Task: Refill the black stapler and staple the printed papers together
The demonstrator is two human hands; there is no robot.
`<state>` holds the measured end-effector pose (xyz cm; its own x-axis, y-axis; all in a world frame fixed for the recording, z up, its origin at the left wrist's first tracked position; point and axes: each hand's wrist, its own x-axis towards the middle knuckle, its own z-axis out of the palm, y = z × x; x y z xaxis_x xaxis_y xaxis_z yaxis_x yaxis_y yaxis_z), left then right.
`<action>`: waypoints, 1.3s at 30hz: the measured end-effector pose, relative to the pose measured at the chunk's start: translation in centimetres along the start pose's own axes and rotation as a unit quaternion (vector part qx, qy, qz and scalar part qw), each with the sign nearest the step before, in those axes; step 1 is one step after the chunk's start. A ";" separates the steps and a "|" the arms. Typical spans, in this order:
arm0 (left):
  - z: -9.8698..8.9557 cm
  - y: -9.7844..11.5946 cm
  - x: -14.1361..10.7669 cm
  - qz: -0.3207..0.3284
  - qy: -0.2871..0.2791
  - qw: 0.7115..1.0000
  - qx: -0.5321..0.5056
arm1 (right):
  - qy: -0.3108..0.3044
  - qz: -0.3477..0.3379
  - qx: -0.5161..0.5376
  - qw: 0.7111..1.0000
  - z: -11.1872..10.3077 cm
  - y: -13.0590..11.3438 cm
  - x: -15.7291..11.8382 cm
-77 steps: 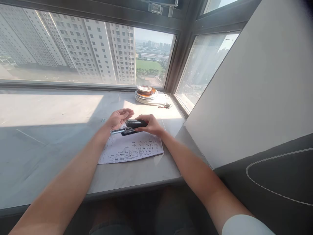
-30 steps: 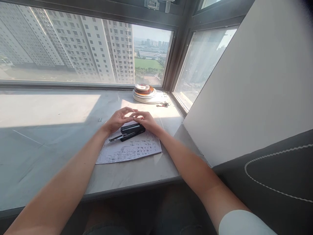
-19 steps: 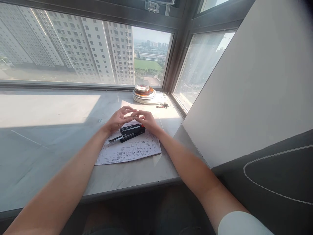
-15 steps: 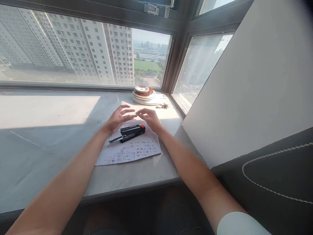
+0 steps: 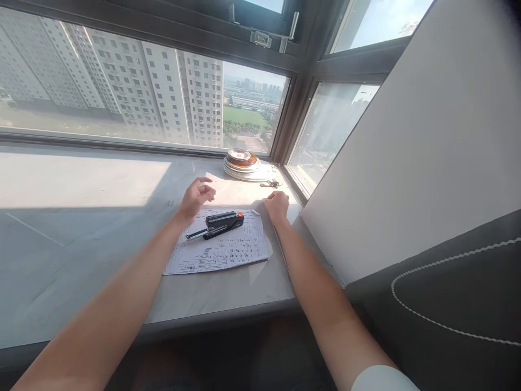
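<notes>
My left hand is above the far left edge of the paper sheets, its thumb and fingers drawn together. Anything small between those fingertips is too hard to make out. To the right of the sheets, my right hand is low over the sill, fingers curled closed and their tips hidden. A black stapler with an orange-red end lies on the handwritten sheets between my hands. Its top stands raised, and a metal tray sticks out toward the left. The sheets' far right corner curls up.
A stack of plates stands in the window corner, with a small dark tangled item in front of it. The pale sill ends at a front edge near me. A slanted white wall borders the right side.
My hands, which met fingertip to fingertip above the stapler, have come apart. The right hand moved right and down beside the sheets; the left hand's fingers curled in. The camera view tilted up slightly.
</notes>
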<state>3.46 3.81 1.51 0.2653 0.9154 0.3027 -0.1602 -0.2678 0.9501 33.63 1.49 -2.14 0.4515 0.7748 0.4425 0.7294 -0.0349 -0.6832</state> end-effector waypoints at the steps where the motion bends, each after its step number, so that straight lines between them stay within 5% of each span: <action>1: 0.0 0.0 -0.1 0.002 0.001 1.000 0.010 | 0.002 0.010 -0.004 1.000 -0.1 -0.1 -0.1; 7: -0.8 -0.3 0.4 0.034 0.059 0.996 0.053 | 0.021 0.047 -0.033 0.998 -0.4 -1.3 -0.5; 11: -2.9 1.2 0.6 0.085 0.109 0.986 0.097 | 0.016 -0.088 0.040 0.995 0.3 -2.8 -0.6; 14: -5.8 2.9 -0.5 0.100 0.125 0.961 0.227 | -0.100 -0.180 0.145 0.968 0.3 -4.2 -1.2; 16: -8.1 3.2 -2.1 0.078 0.114 0.919 0.369 | -0.194 -0.192 0.229 0.934 0.0 -5.0 -1.7; 21: -11.8 0.5 -7.4 -0.007 0.053 0.807 0.588 | -0.425 -0.248 0.362 0.792 -0.6 -6.1 -2.4; 24: -11.9 -0.9 -9.0 -0.017 0.041 0.781 0.623 | -0.469 -0.270 0.326 0.775 -0.4 -6.2 -2.5; 28: -11.2 -0.6 -8.8 -0.029 0.024 0.773 0.634 | -0.481 -0.289 0.281 0.779 -0.4 -6.1 -2.6; 35: -11.0 0.2 -7.9 -0.007 -0.071 0.780 0.622 | -0.534 -0.311 0.281 0.734 -0.9 -6.5 -2.6; 39: -11.1 0.0 -7.8 0.015 -0.055 0.793 0.606 | -0.527 -0.308 0.282 0.740 -0.9 -6.4 -2.9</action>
<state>-9.18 0.04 -1.70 0.3716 0.8887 0.2684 0.8462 -0.4432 0.2960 28.13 -1.08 1.44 -0.7466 0.6058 0.2749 0.1651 0.5690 -0.8056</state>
